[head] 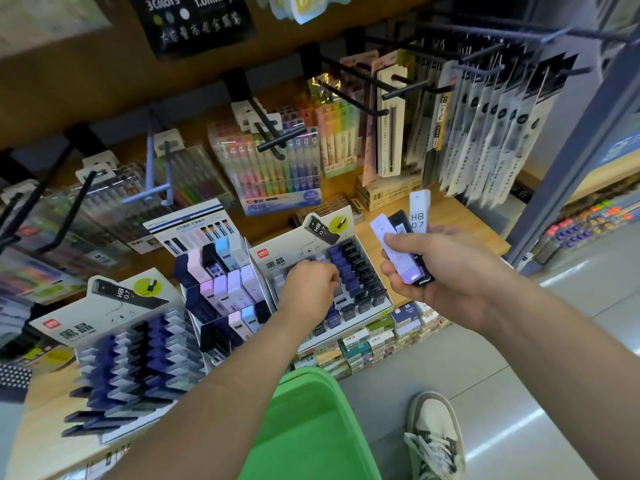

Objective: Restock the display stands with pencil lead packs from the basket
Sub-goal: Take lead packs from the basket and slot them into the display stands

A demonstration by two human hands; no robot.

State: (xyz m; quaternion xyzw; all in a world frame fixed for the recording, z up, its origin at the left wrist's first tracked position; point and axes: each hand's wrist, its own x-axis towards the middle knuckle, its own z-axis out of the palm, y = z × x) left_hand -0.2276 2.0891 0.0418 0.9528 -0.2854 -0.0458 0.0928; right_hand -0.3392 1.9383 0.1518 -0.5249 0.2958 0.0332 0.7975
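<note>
Your right hand [446, 271] grips slim lavender, black and white lead packs [383, 229], long axes pointing away; left hand [308, 289] curls inside the white cardboard stand [277, 252], grasp unclear.

Forearms [214, 403] bare; cream-and-grey sneaker [434, 424], white laces [420, 448].

- Display stands: 3, namely left stand [104, 306], middle stand [194, 230], right stand [294, 258].
- Lead packs in right hand [440, 271]: 3, namely lavender pack [394, 251], black pack [403, 220], white pack [419, 209].
- Hands: 2, incl. left hand [311, 289].
- Green basket [311, 427]: 1.
- Shoe [436, 431]: 1.
</note>
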